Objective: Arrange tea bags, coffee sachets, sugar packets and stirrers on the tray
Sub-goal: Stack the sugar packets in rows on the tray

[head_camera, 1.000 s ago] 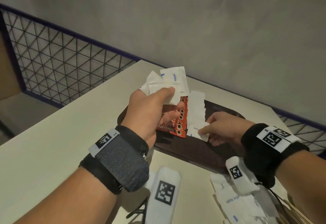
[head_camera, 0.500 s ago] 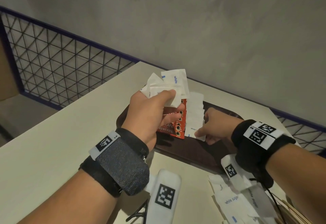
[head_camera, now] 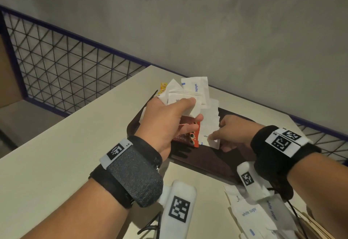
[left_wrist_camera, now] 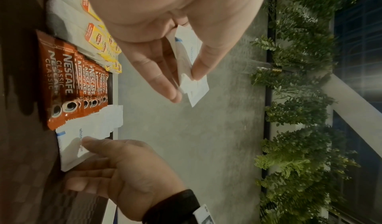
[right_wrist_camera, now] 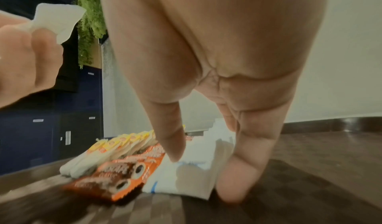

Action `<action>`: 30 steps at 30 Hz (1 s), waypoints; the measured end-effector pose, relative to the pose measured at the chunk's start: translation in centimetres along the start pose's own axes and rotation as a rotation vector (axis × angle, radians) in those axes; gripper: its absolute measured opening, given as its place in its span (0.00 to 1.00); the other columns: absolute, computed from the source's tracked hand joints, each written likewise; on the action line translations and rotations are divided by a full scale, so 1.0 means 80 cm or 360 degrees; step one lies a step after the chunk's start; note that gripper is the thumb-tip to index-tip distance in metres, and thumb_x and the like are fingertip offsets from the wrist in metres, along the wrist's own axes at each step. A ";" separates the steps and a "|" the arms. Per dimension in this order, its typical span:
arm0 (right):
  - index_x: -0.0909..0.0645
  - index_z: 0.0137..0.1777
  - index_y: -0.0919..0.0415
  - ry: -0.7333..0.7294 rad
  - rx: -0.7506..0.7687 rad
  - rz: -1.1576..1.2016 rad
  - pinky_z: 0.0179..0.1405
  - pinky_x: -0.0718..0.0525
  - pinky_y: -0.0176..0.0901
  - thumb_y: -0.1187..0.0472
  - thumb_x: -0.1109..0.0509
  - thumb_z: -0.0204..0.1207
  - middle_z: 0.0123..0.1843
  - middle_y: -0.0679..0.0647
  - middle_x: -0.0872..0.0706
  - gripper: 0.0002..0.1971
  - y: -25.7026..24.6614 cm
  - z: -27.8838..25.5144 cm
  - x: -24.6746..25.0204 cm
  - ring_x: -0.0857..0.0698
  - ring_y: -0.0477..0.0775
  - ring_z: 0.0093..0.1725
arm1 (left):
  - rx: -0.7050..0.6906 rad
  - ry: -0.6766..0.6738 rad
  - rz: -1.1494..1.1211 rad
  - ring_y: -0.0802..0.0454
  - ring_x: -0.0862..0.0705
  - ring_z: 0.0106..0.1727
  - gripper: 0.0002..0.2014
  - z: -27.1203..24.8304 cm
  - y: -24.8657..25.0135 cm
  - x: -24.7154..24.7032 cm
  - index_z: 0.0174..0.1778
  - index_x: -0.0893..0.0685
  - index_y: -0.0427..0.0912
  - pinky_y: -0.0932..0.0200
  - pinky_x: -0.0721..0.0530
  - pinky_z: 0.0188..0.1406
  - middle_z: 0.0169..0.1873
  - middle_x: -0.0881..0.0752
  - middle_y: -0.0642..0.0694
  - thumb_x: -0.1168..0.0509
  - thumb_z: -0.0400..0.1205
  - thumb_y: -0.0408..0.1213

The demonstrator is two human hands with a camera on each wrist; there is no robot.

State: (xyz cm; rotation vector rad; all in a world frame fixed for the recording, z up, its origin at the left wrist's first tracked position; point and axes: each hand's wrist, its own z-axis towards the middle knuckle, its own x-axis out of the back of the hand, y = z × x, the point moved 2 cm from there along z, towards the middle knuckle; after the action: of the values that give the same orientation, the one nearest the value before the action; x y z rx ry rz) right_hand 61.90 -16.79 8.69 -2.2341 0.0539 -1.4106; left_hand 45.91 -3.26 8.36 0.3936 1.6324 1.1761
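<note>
Left wrist reveals tea bags (left_wrist_camera: 97, 38), head view (head_camera: 163, 87) perhaps barely

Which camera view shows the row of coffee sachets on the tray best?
The left wrist view. There the coffee sachets lie unobstructed in an overlapping row, labels readable. In the head view the left hand covers most of the row. The right wrist view shows only the nearest sachets, blurred, partly behind the right hand's finger.
</note>
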 end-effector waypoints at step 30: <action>0.15 0.41 0.73 0.0008 0.0856 0.0974 0.38 0.13 0.51 0.65 0.21 0.75 0.43 0.64 0.07 0.09 0.019 -0.102 0.012 0.12 0.56 0.37 | 0.0062 -0.0209 0.0248 0.45 0.05 0.49 0.15 -0.016 -0.025 -0.016 0.68 0.15 0.47 0.58 0.08 0.35 0.55 0.06 0.44 0.31 0.85 0.40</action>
State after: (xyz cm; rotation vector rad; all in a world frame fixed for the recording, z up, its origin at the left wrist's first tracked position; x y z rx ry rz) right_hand 55.73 -21.54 11.62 -1.5805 0.2958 -0.9492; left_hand 45.89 -5.76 7.38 0.6196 1.5341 1.2092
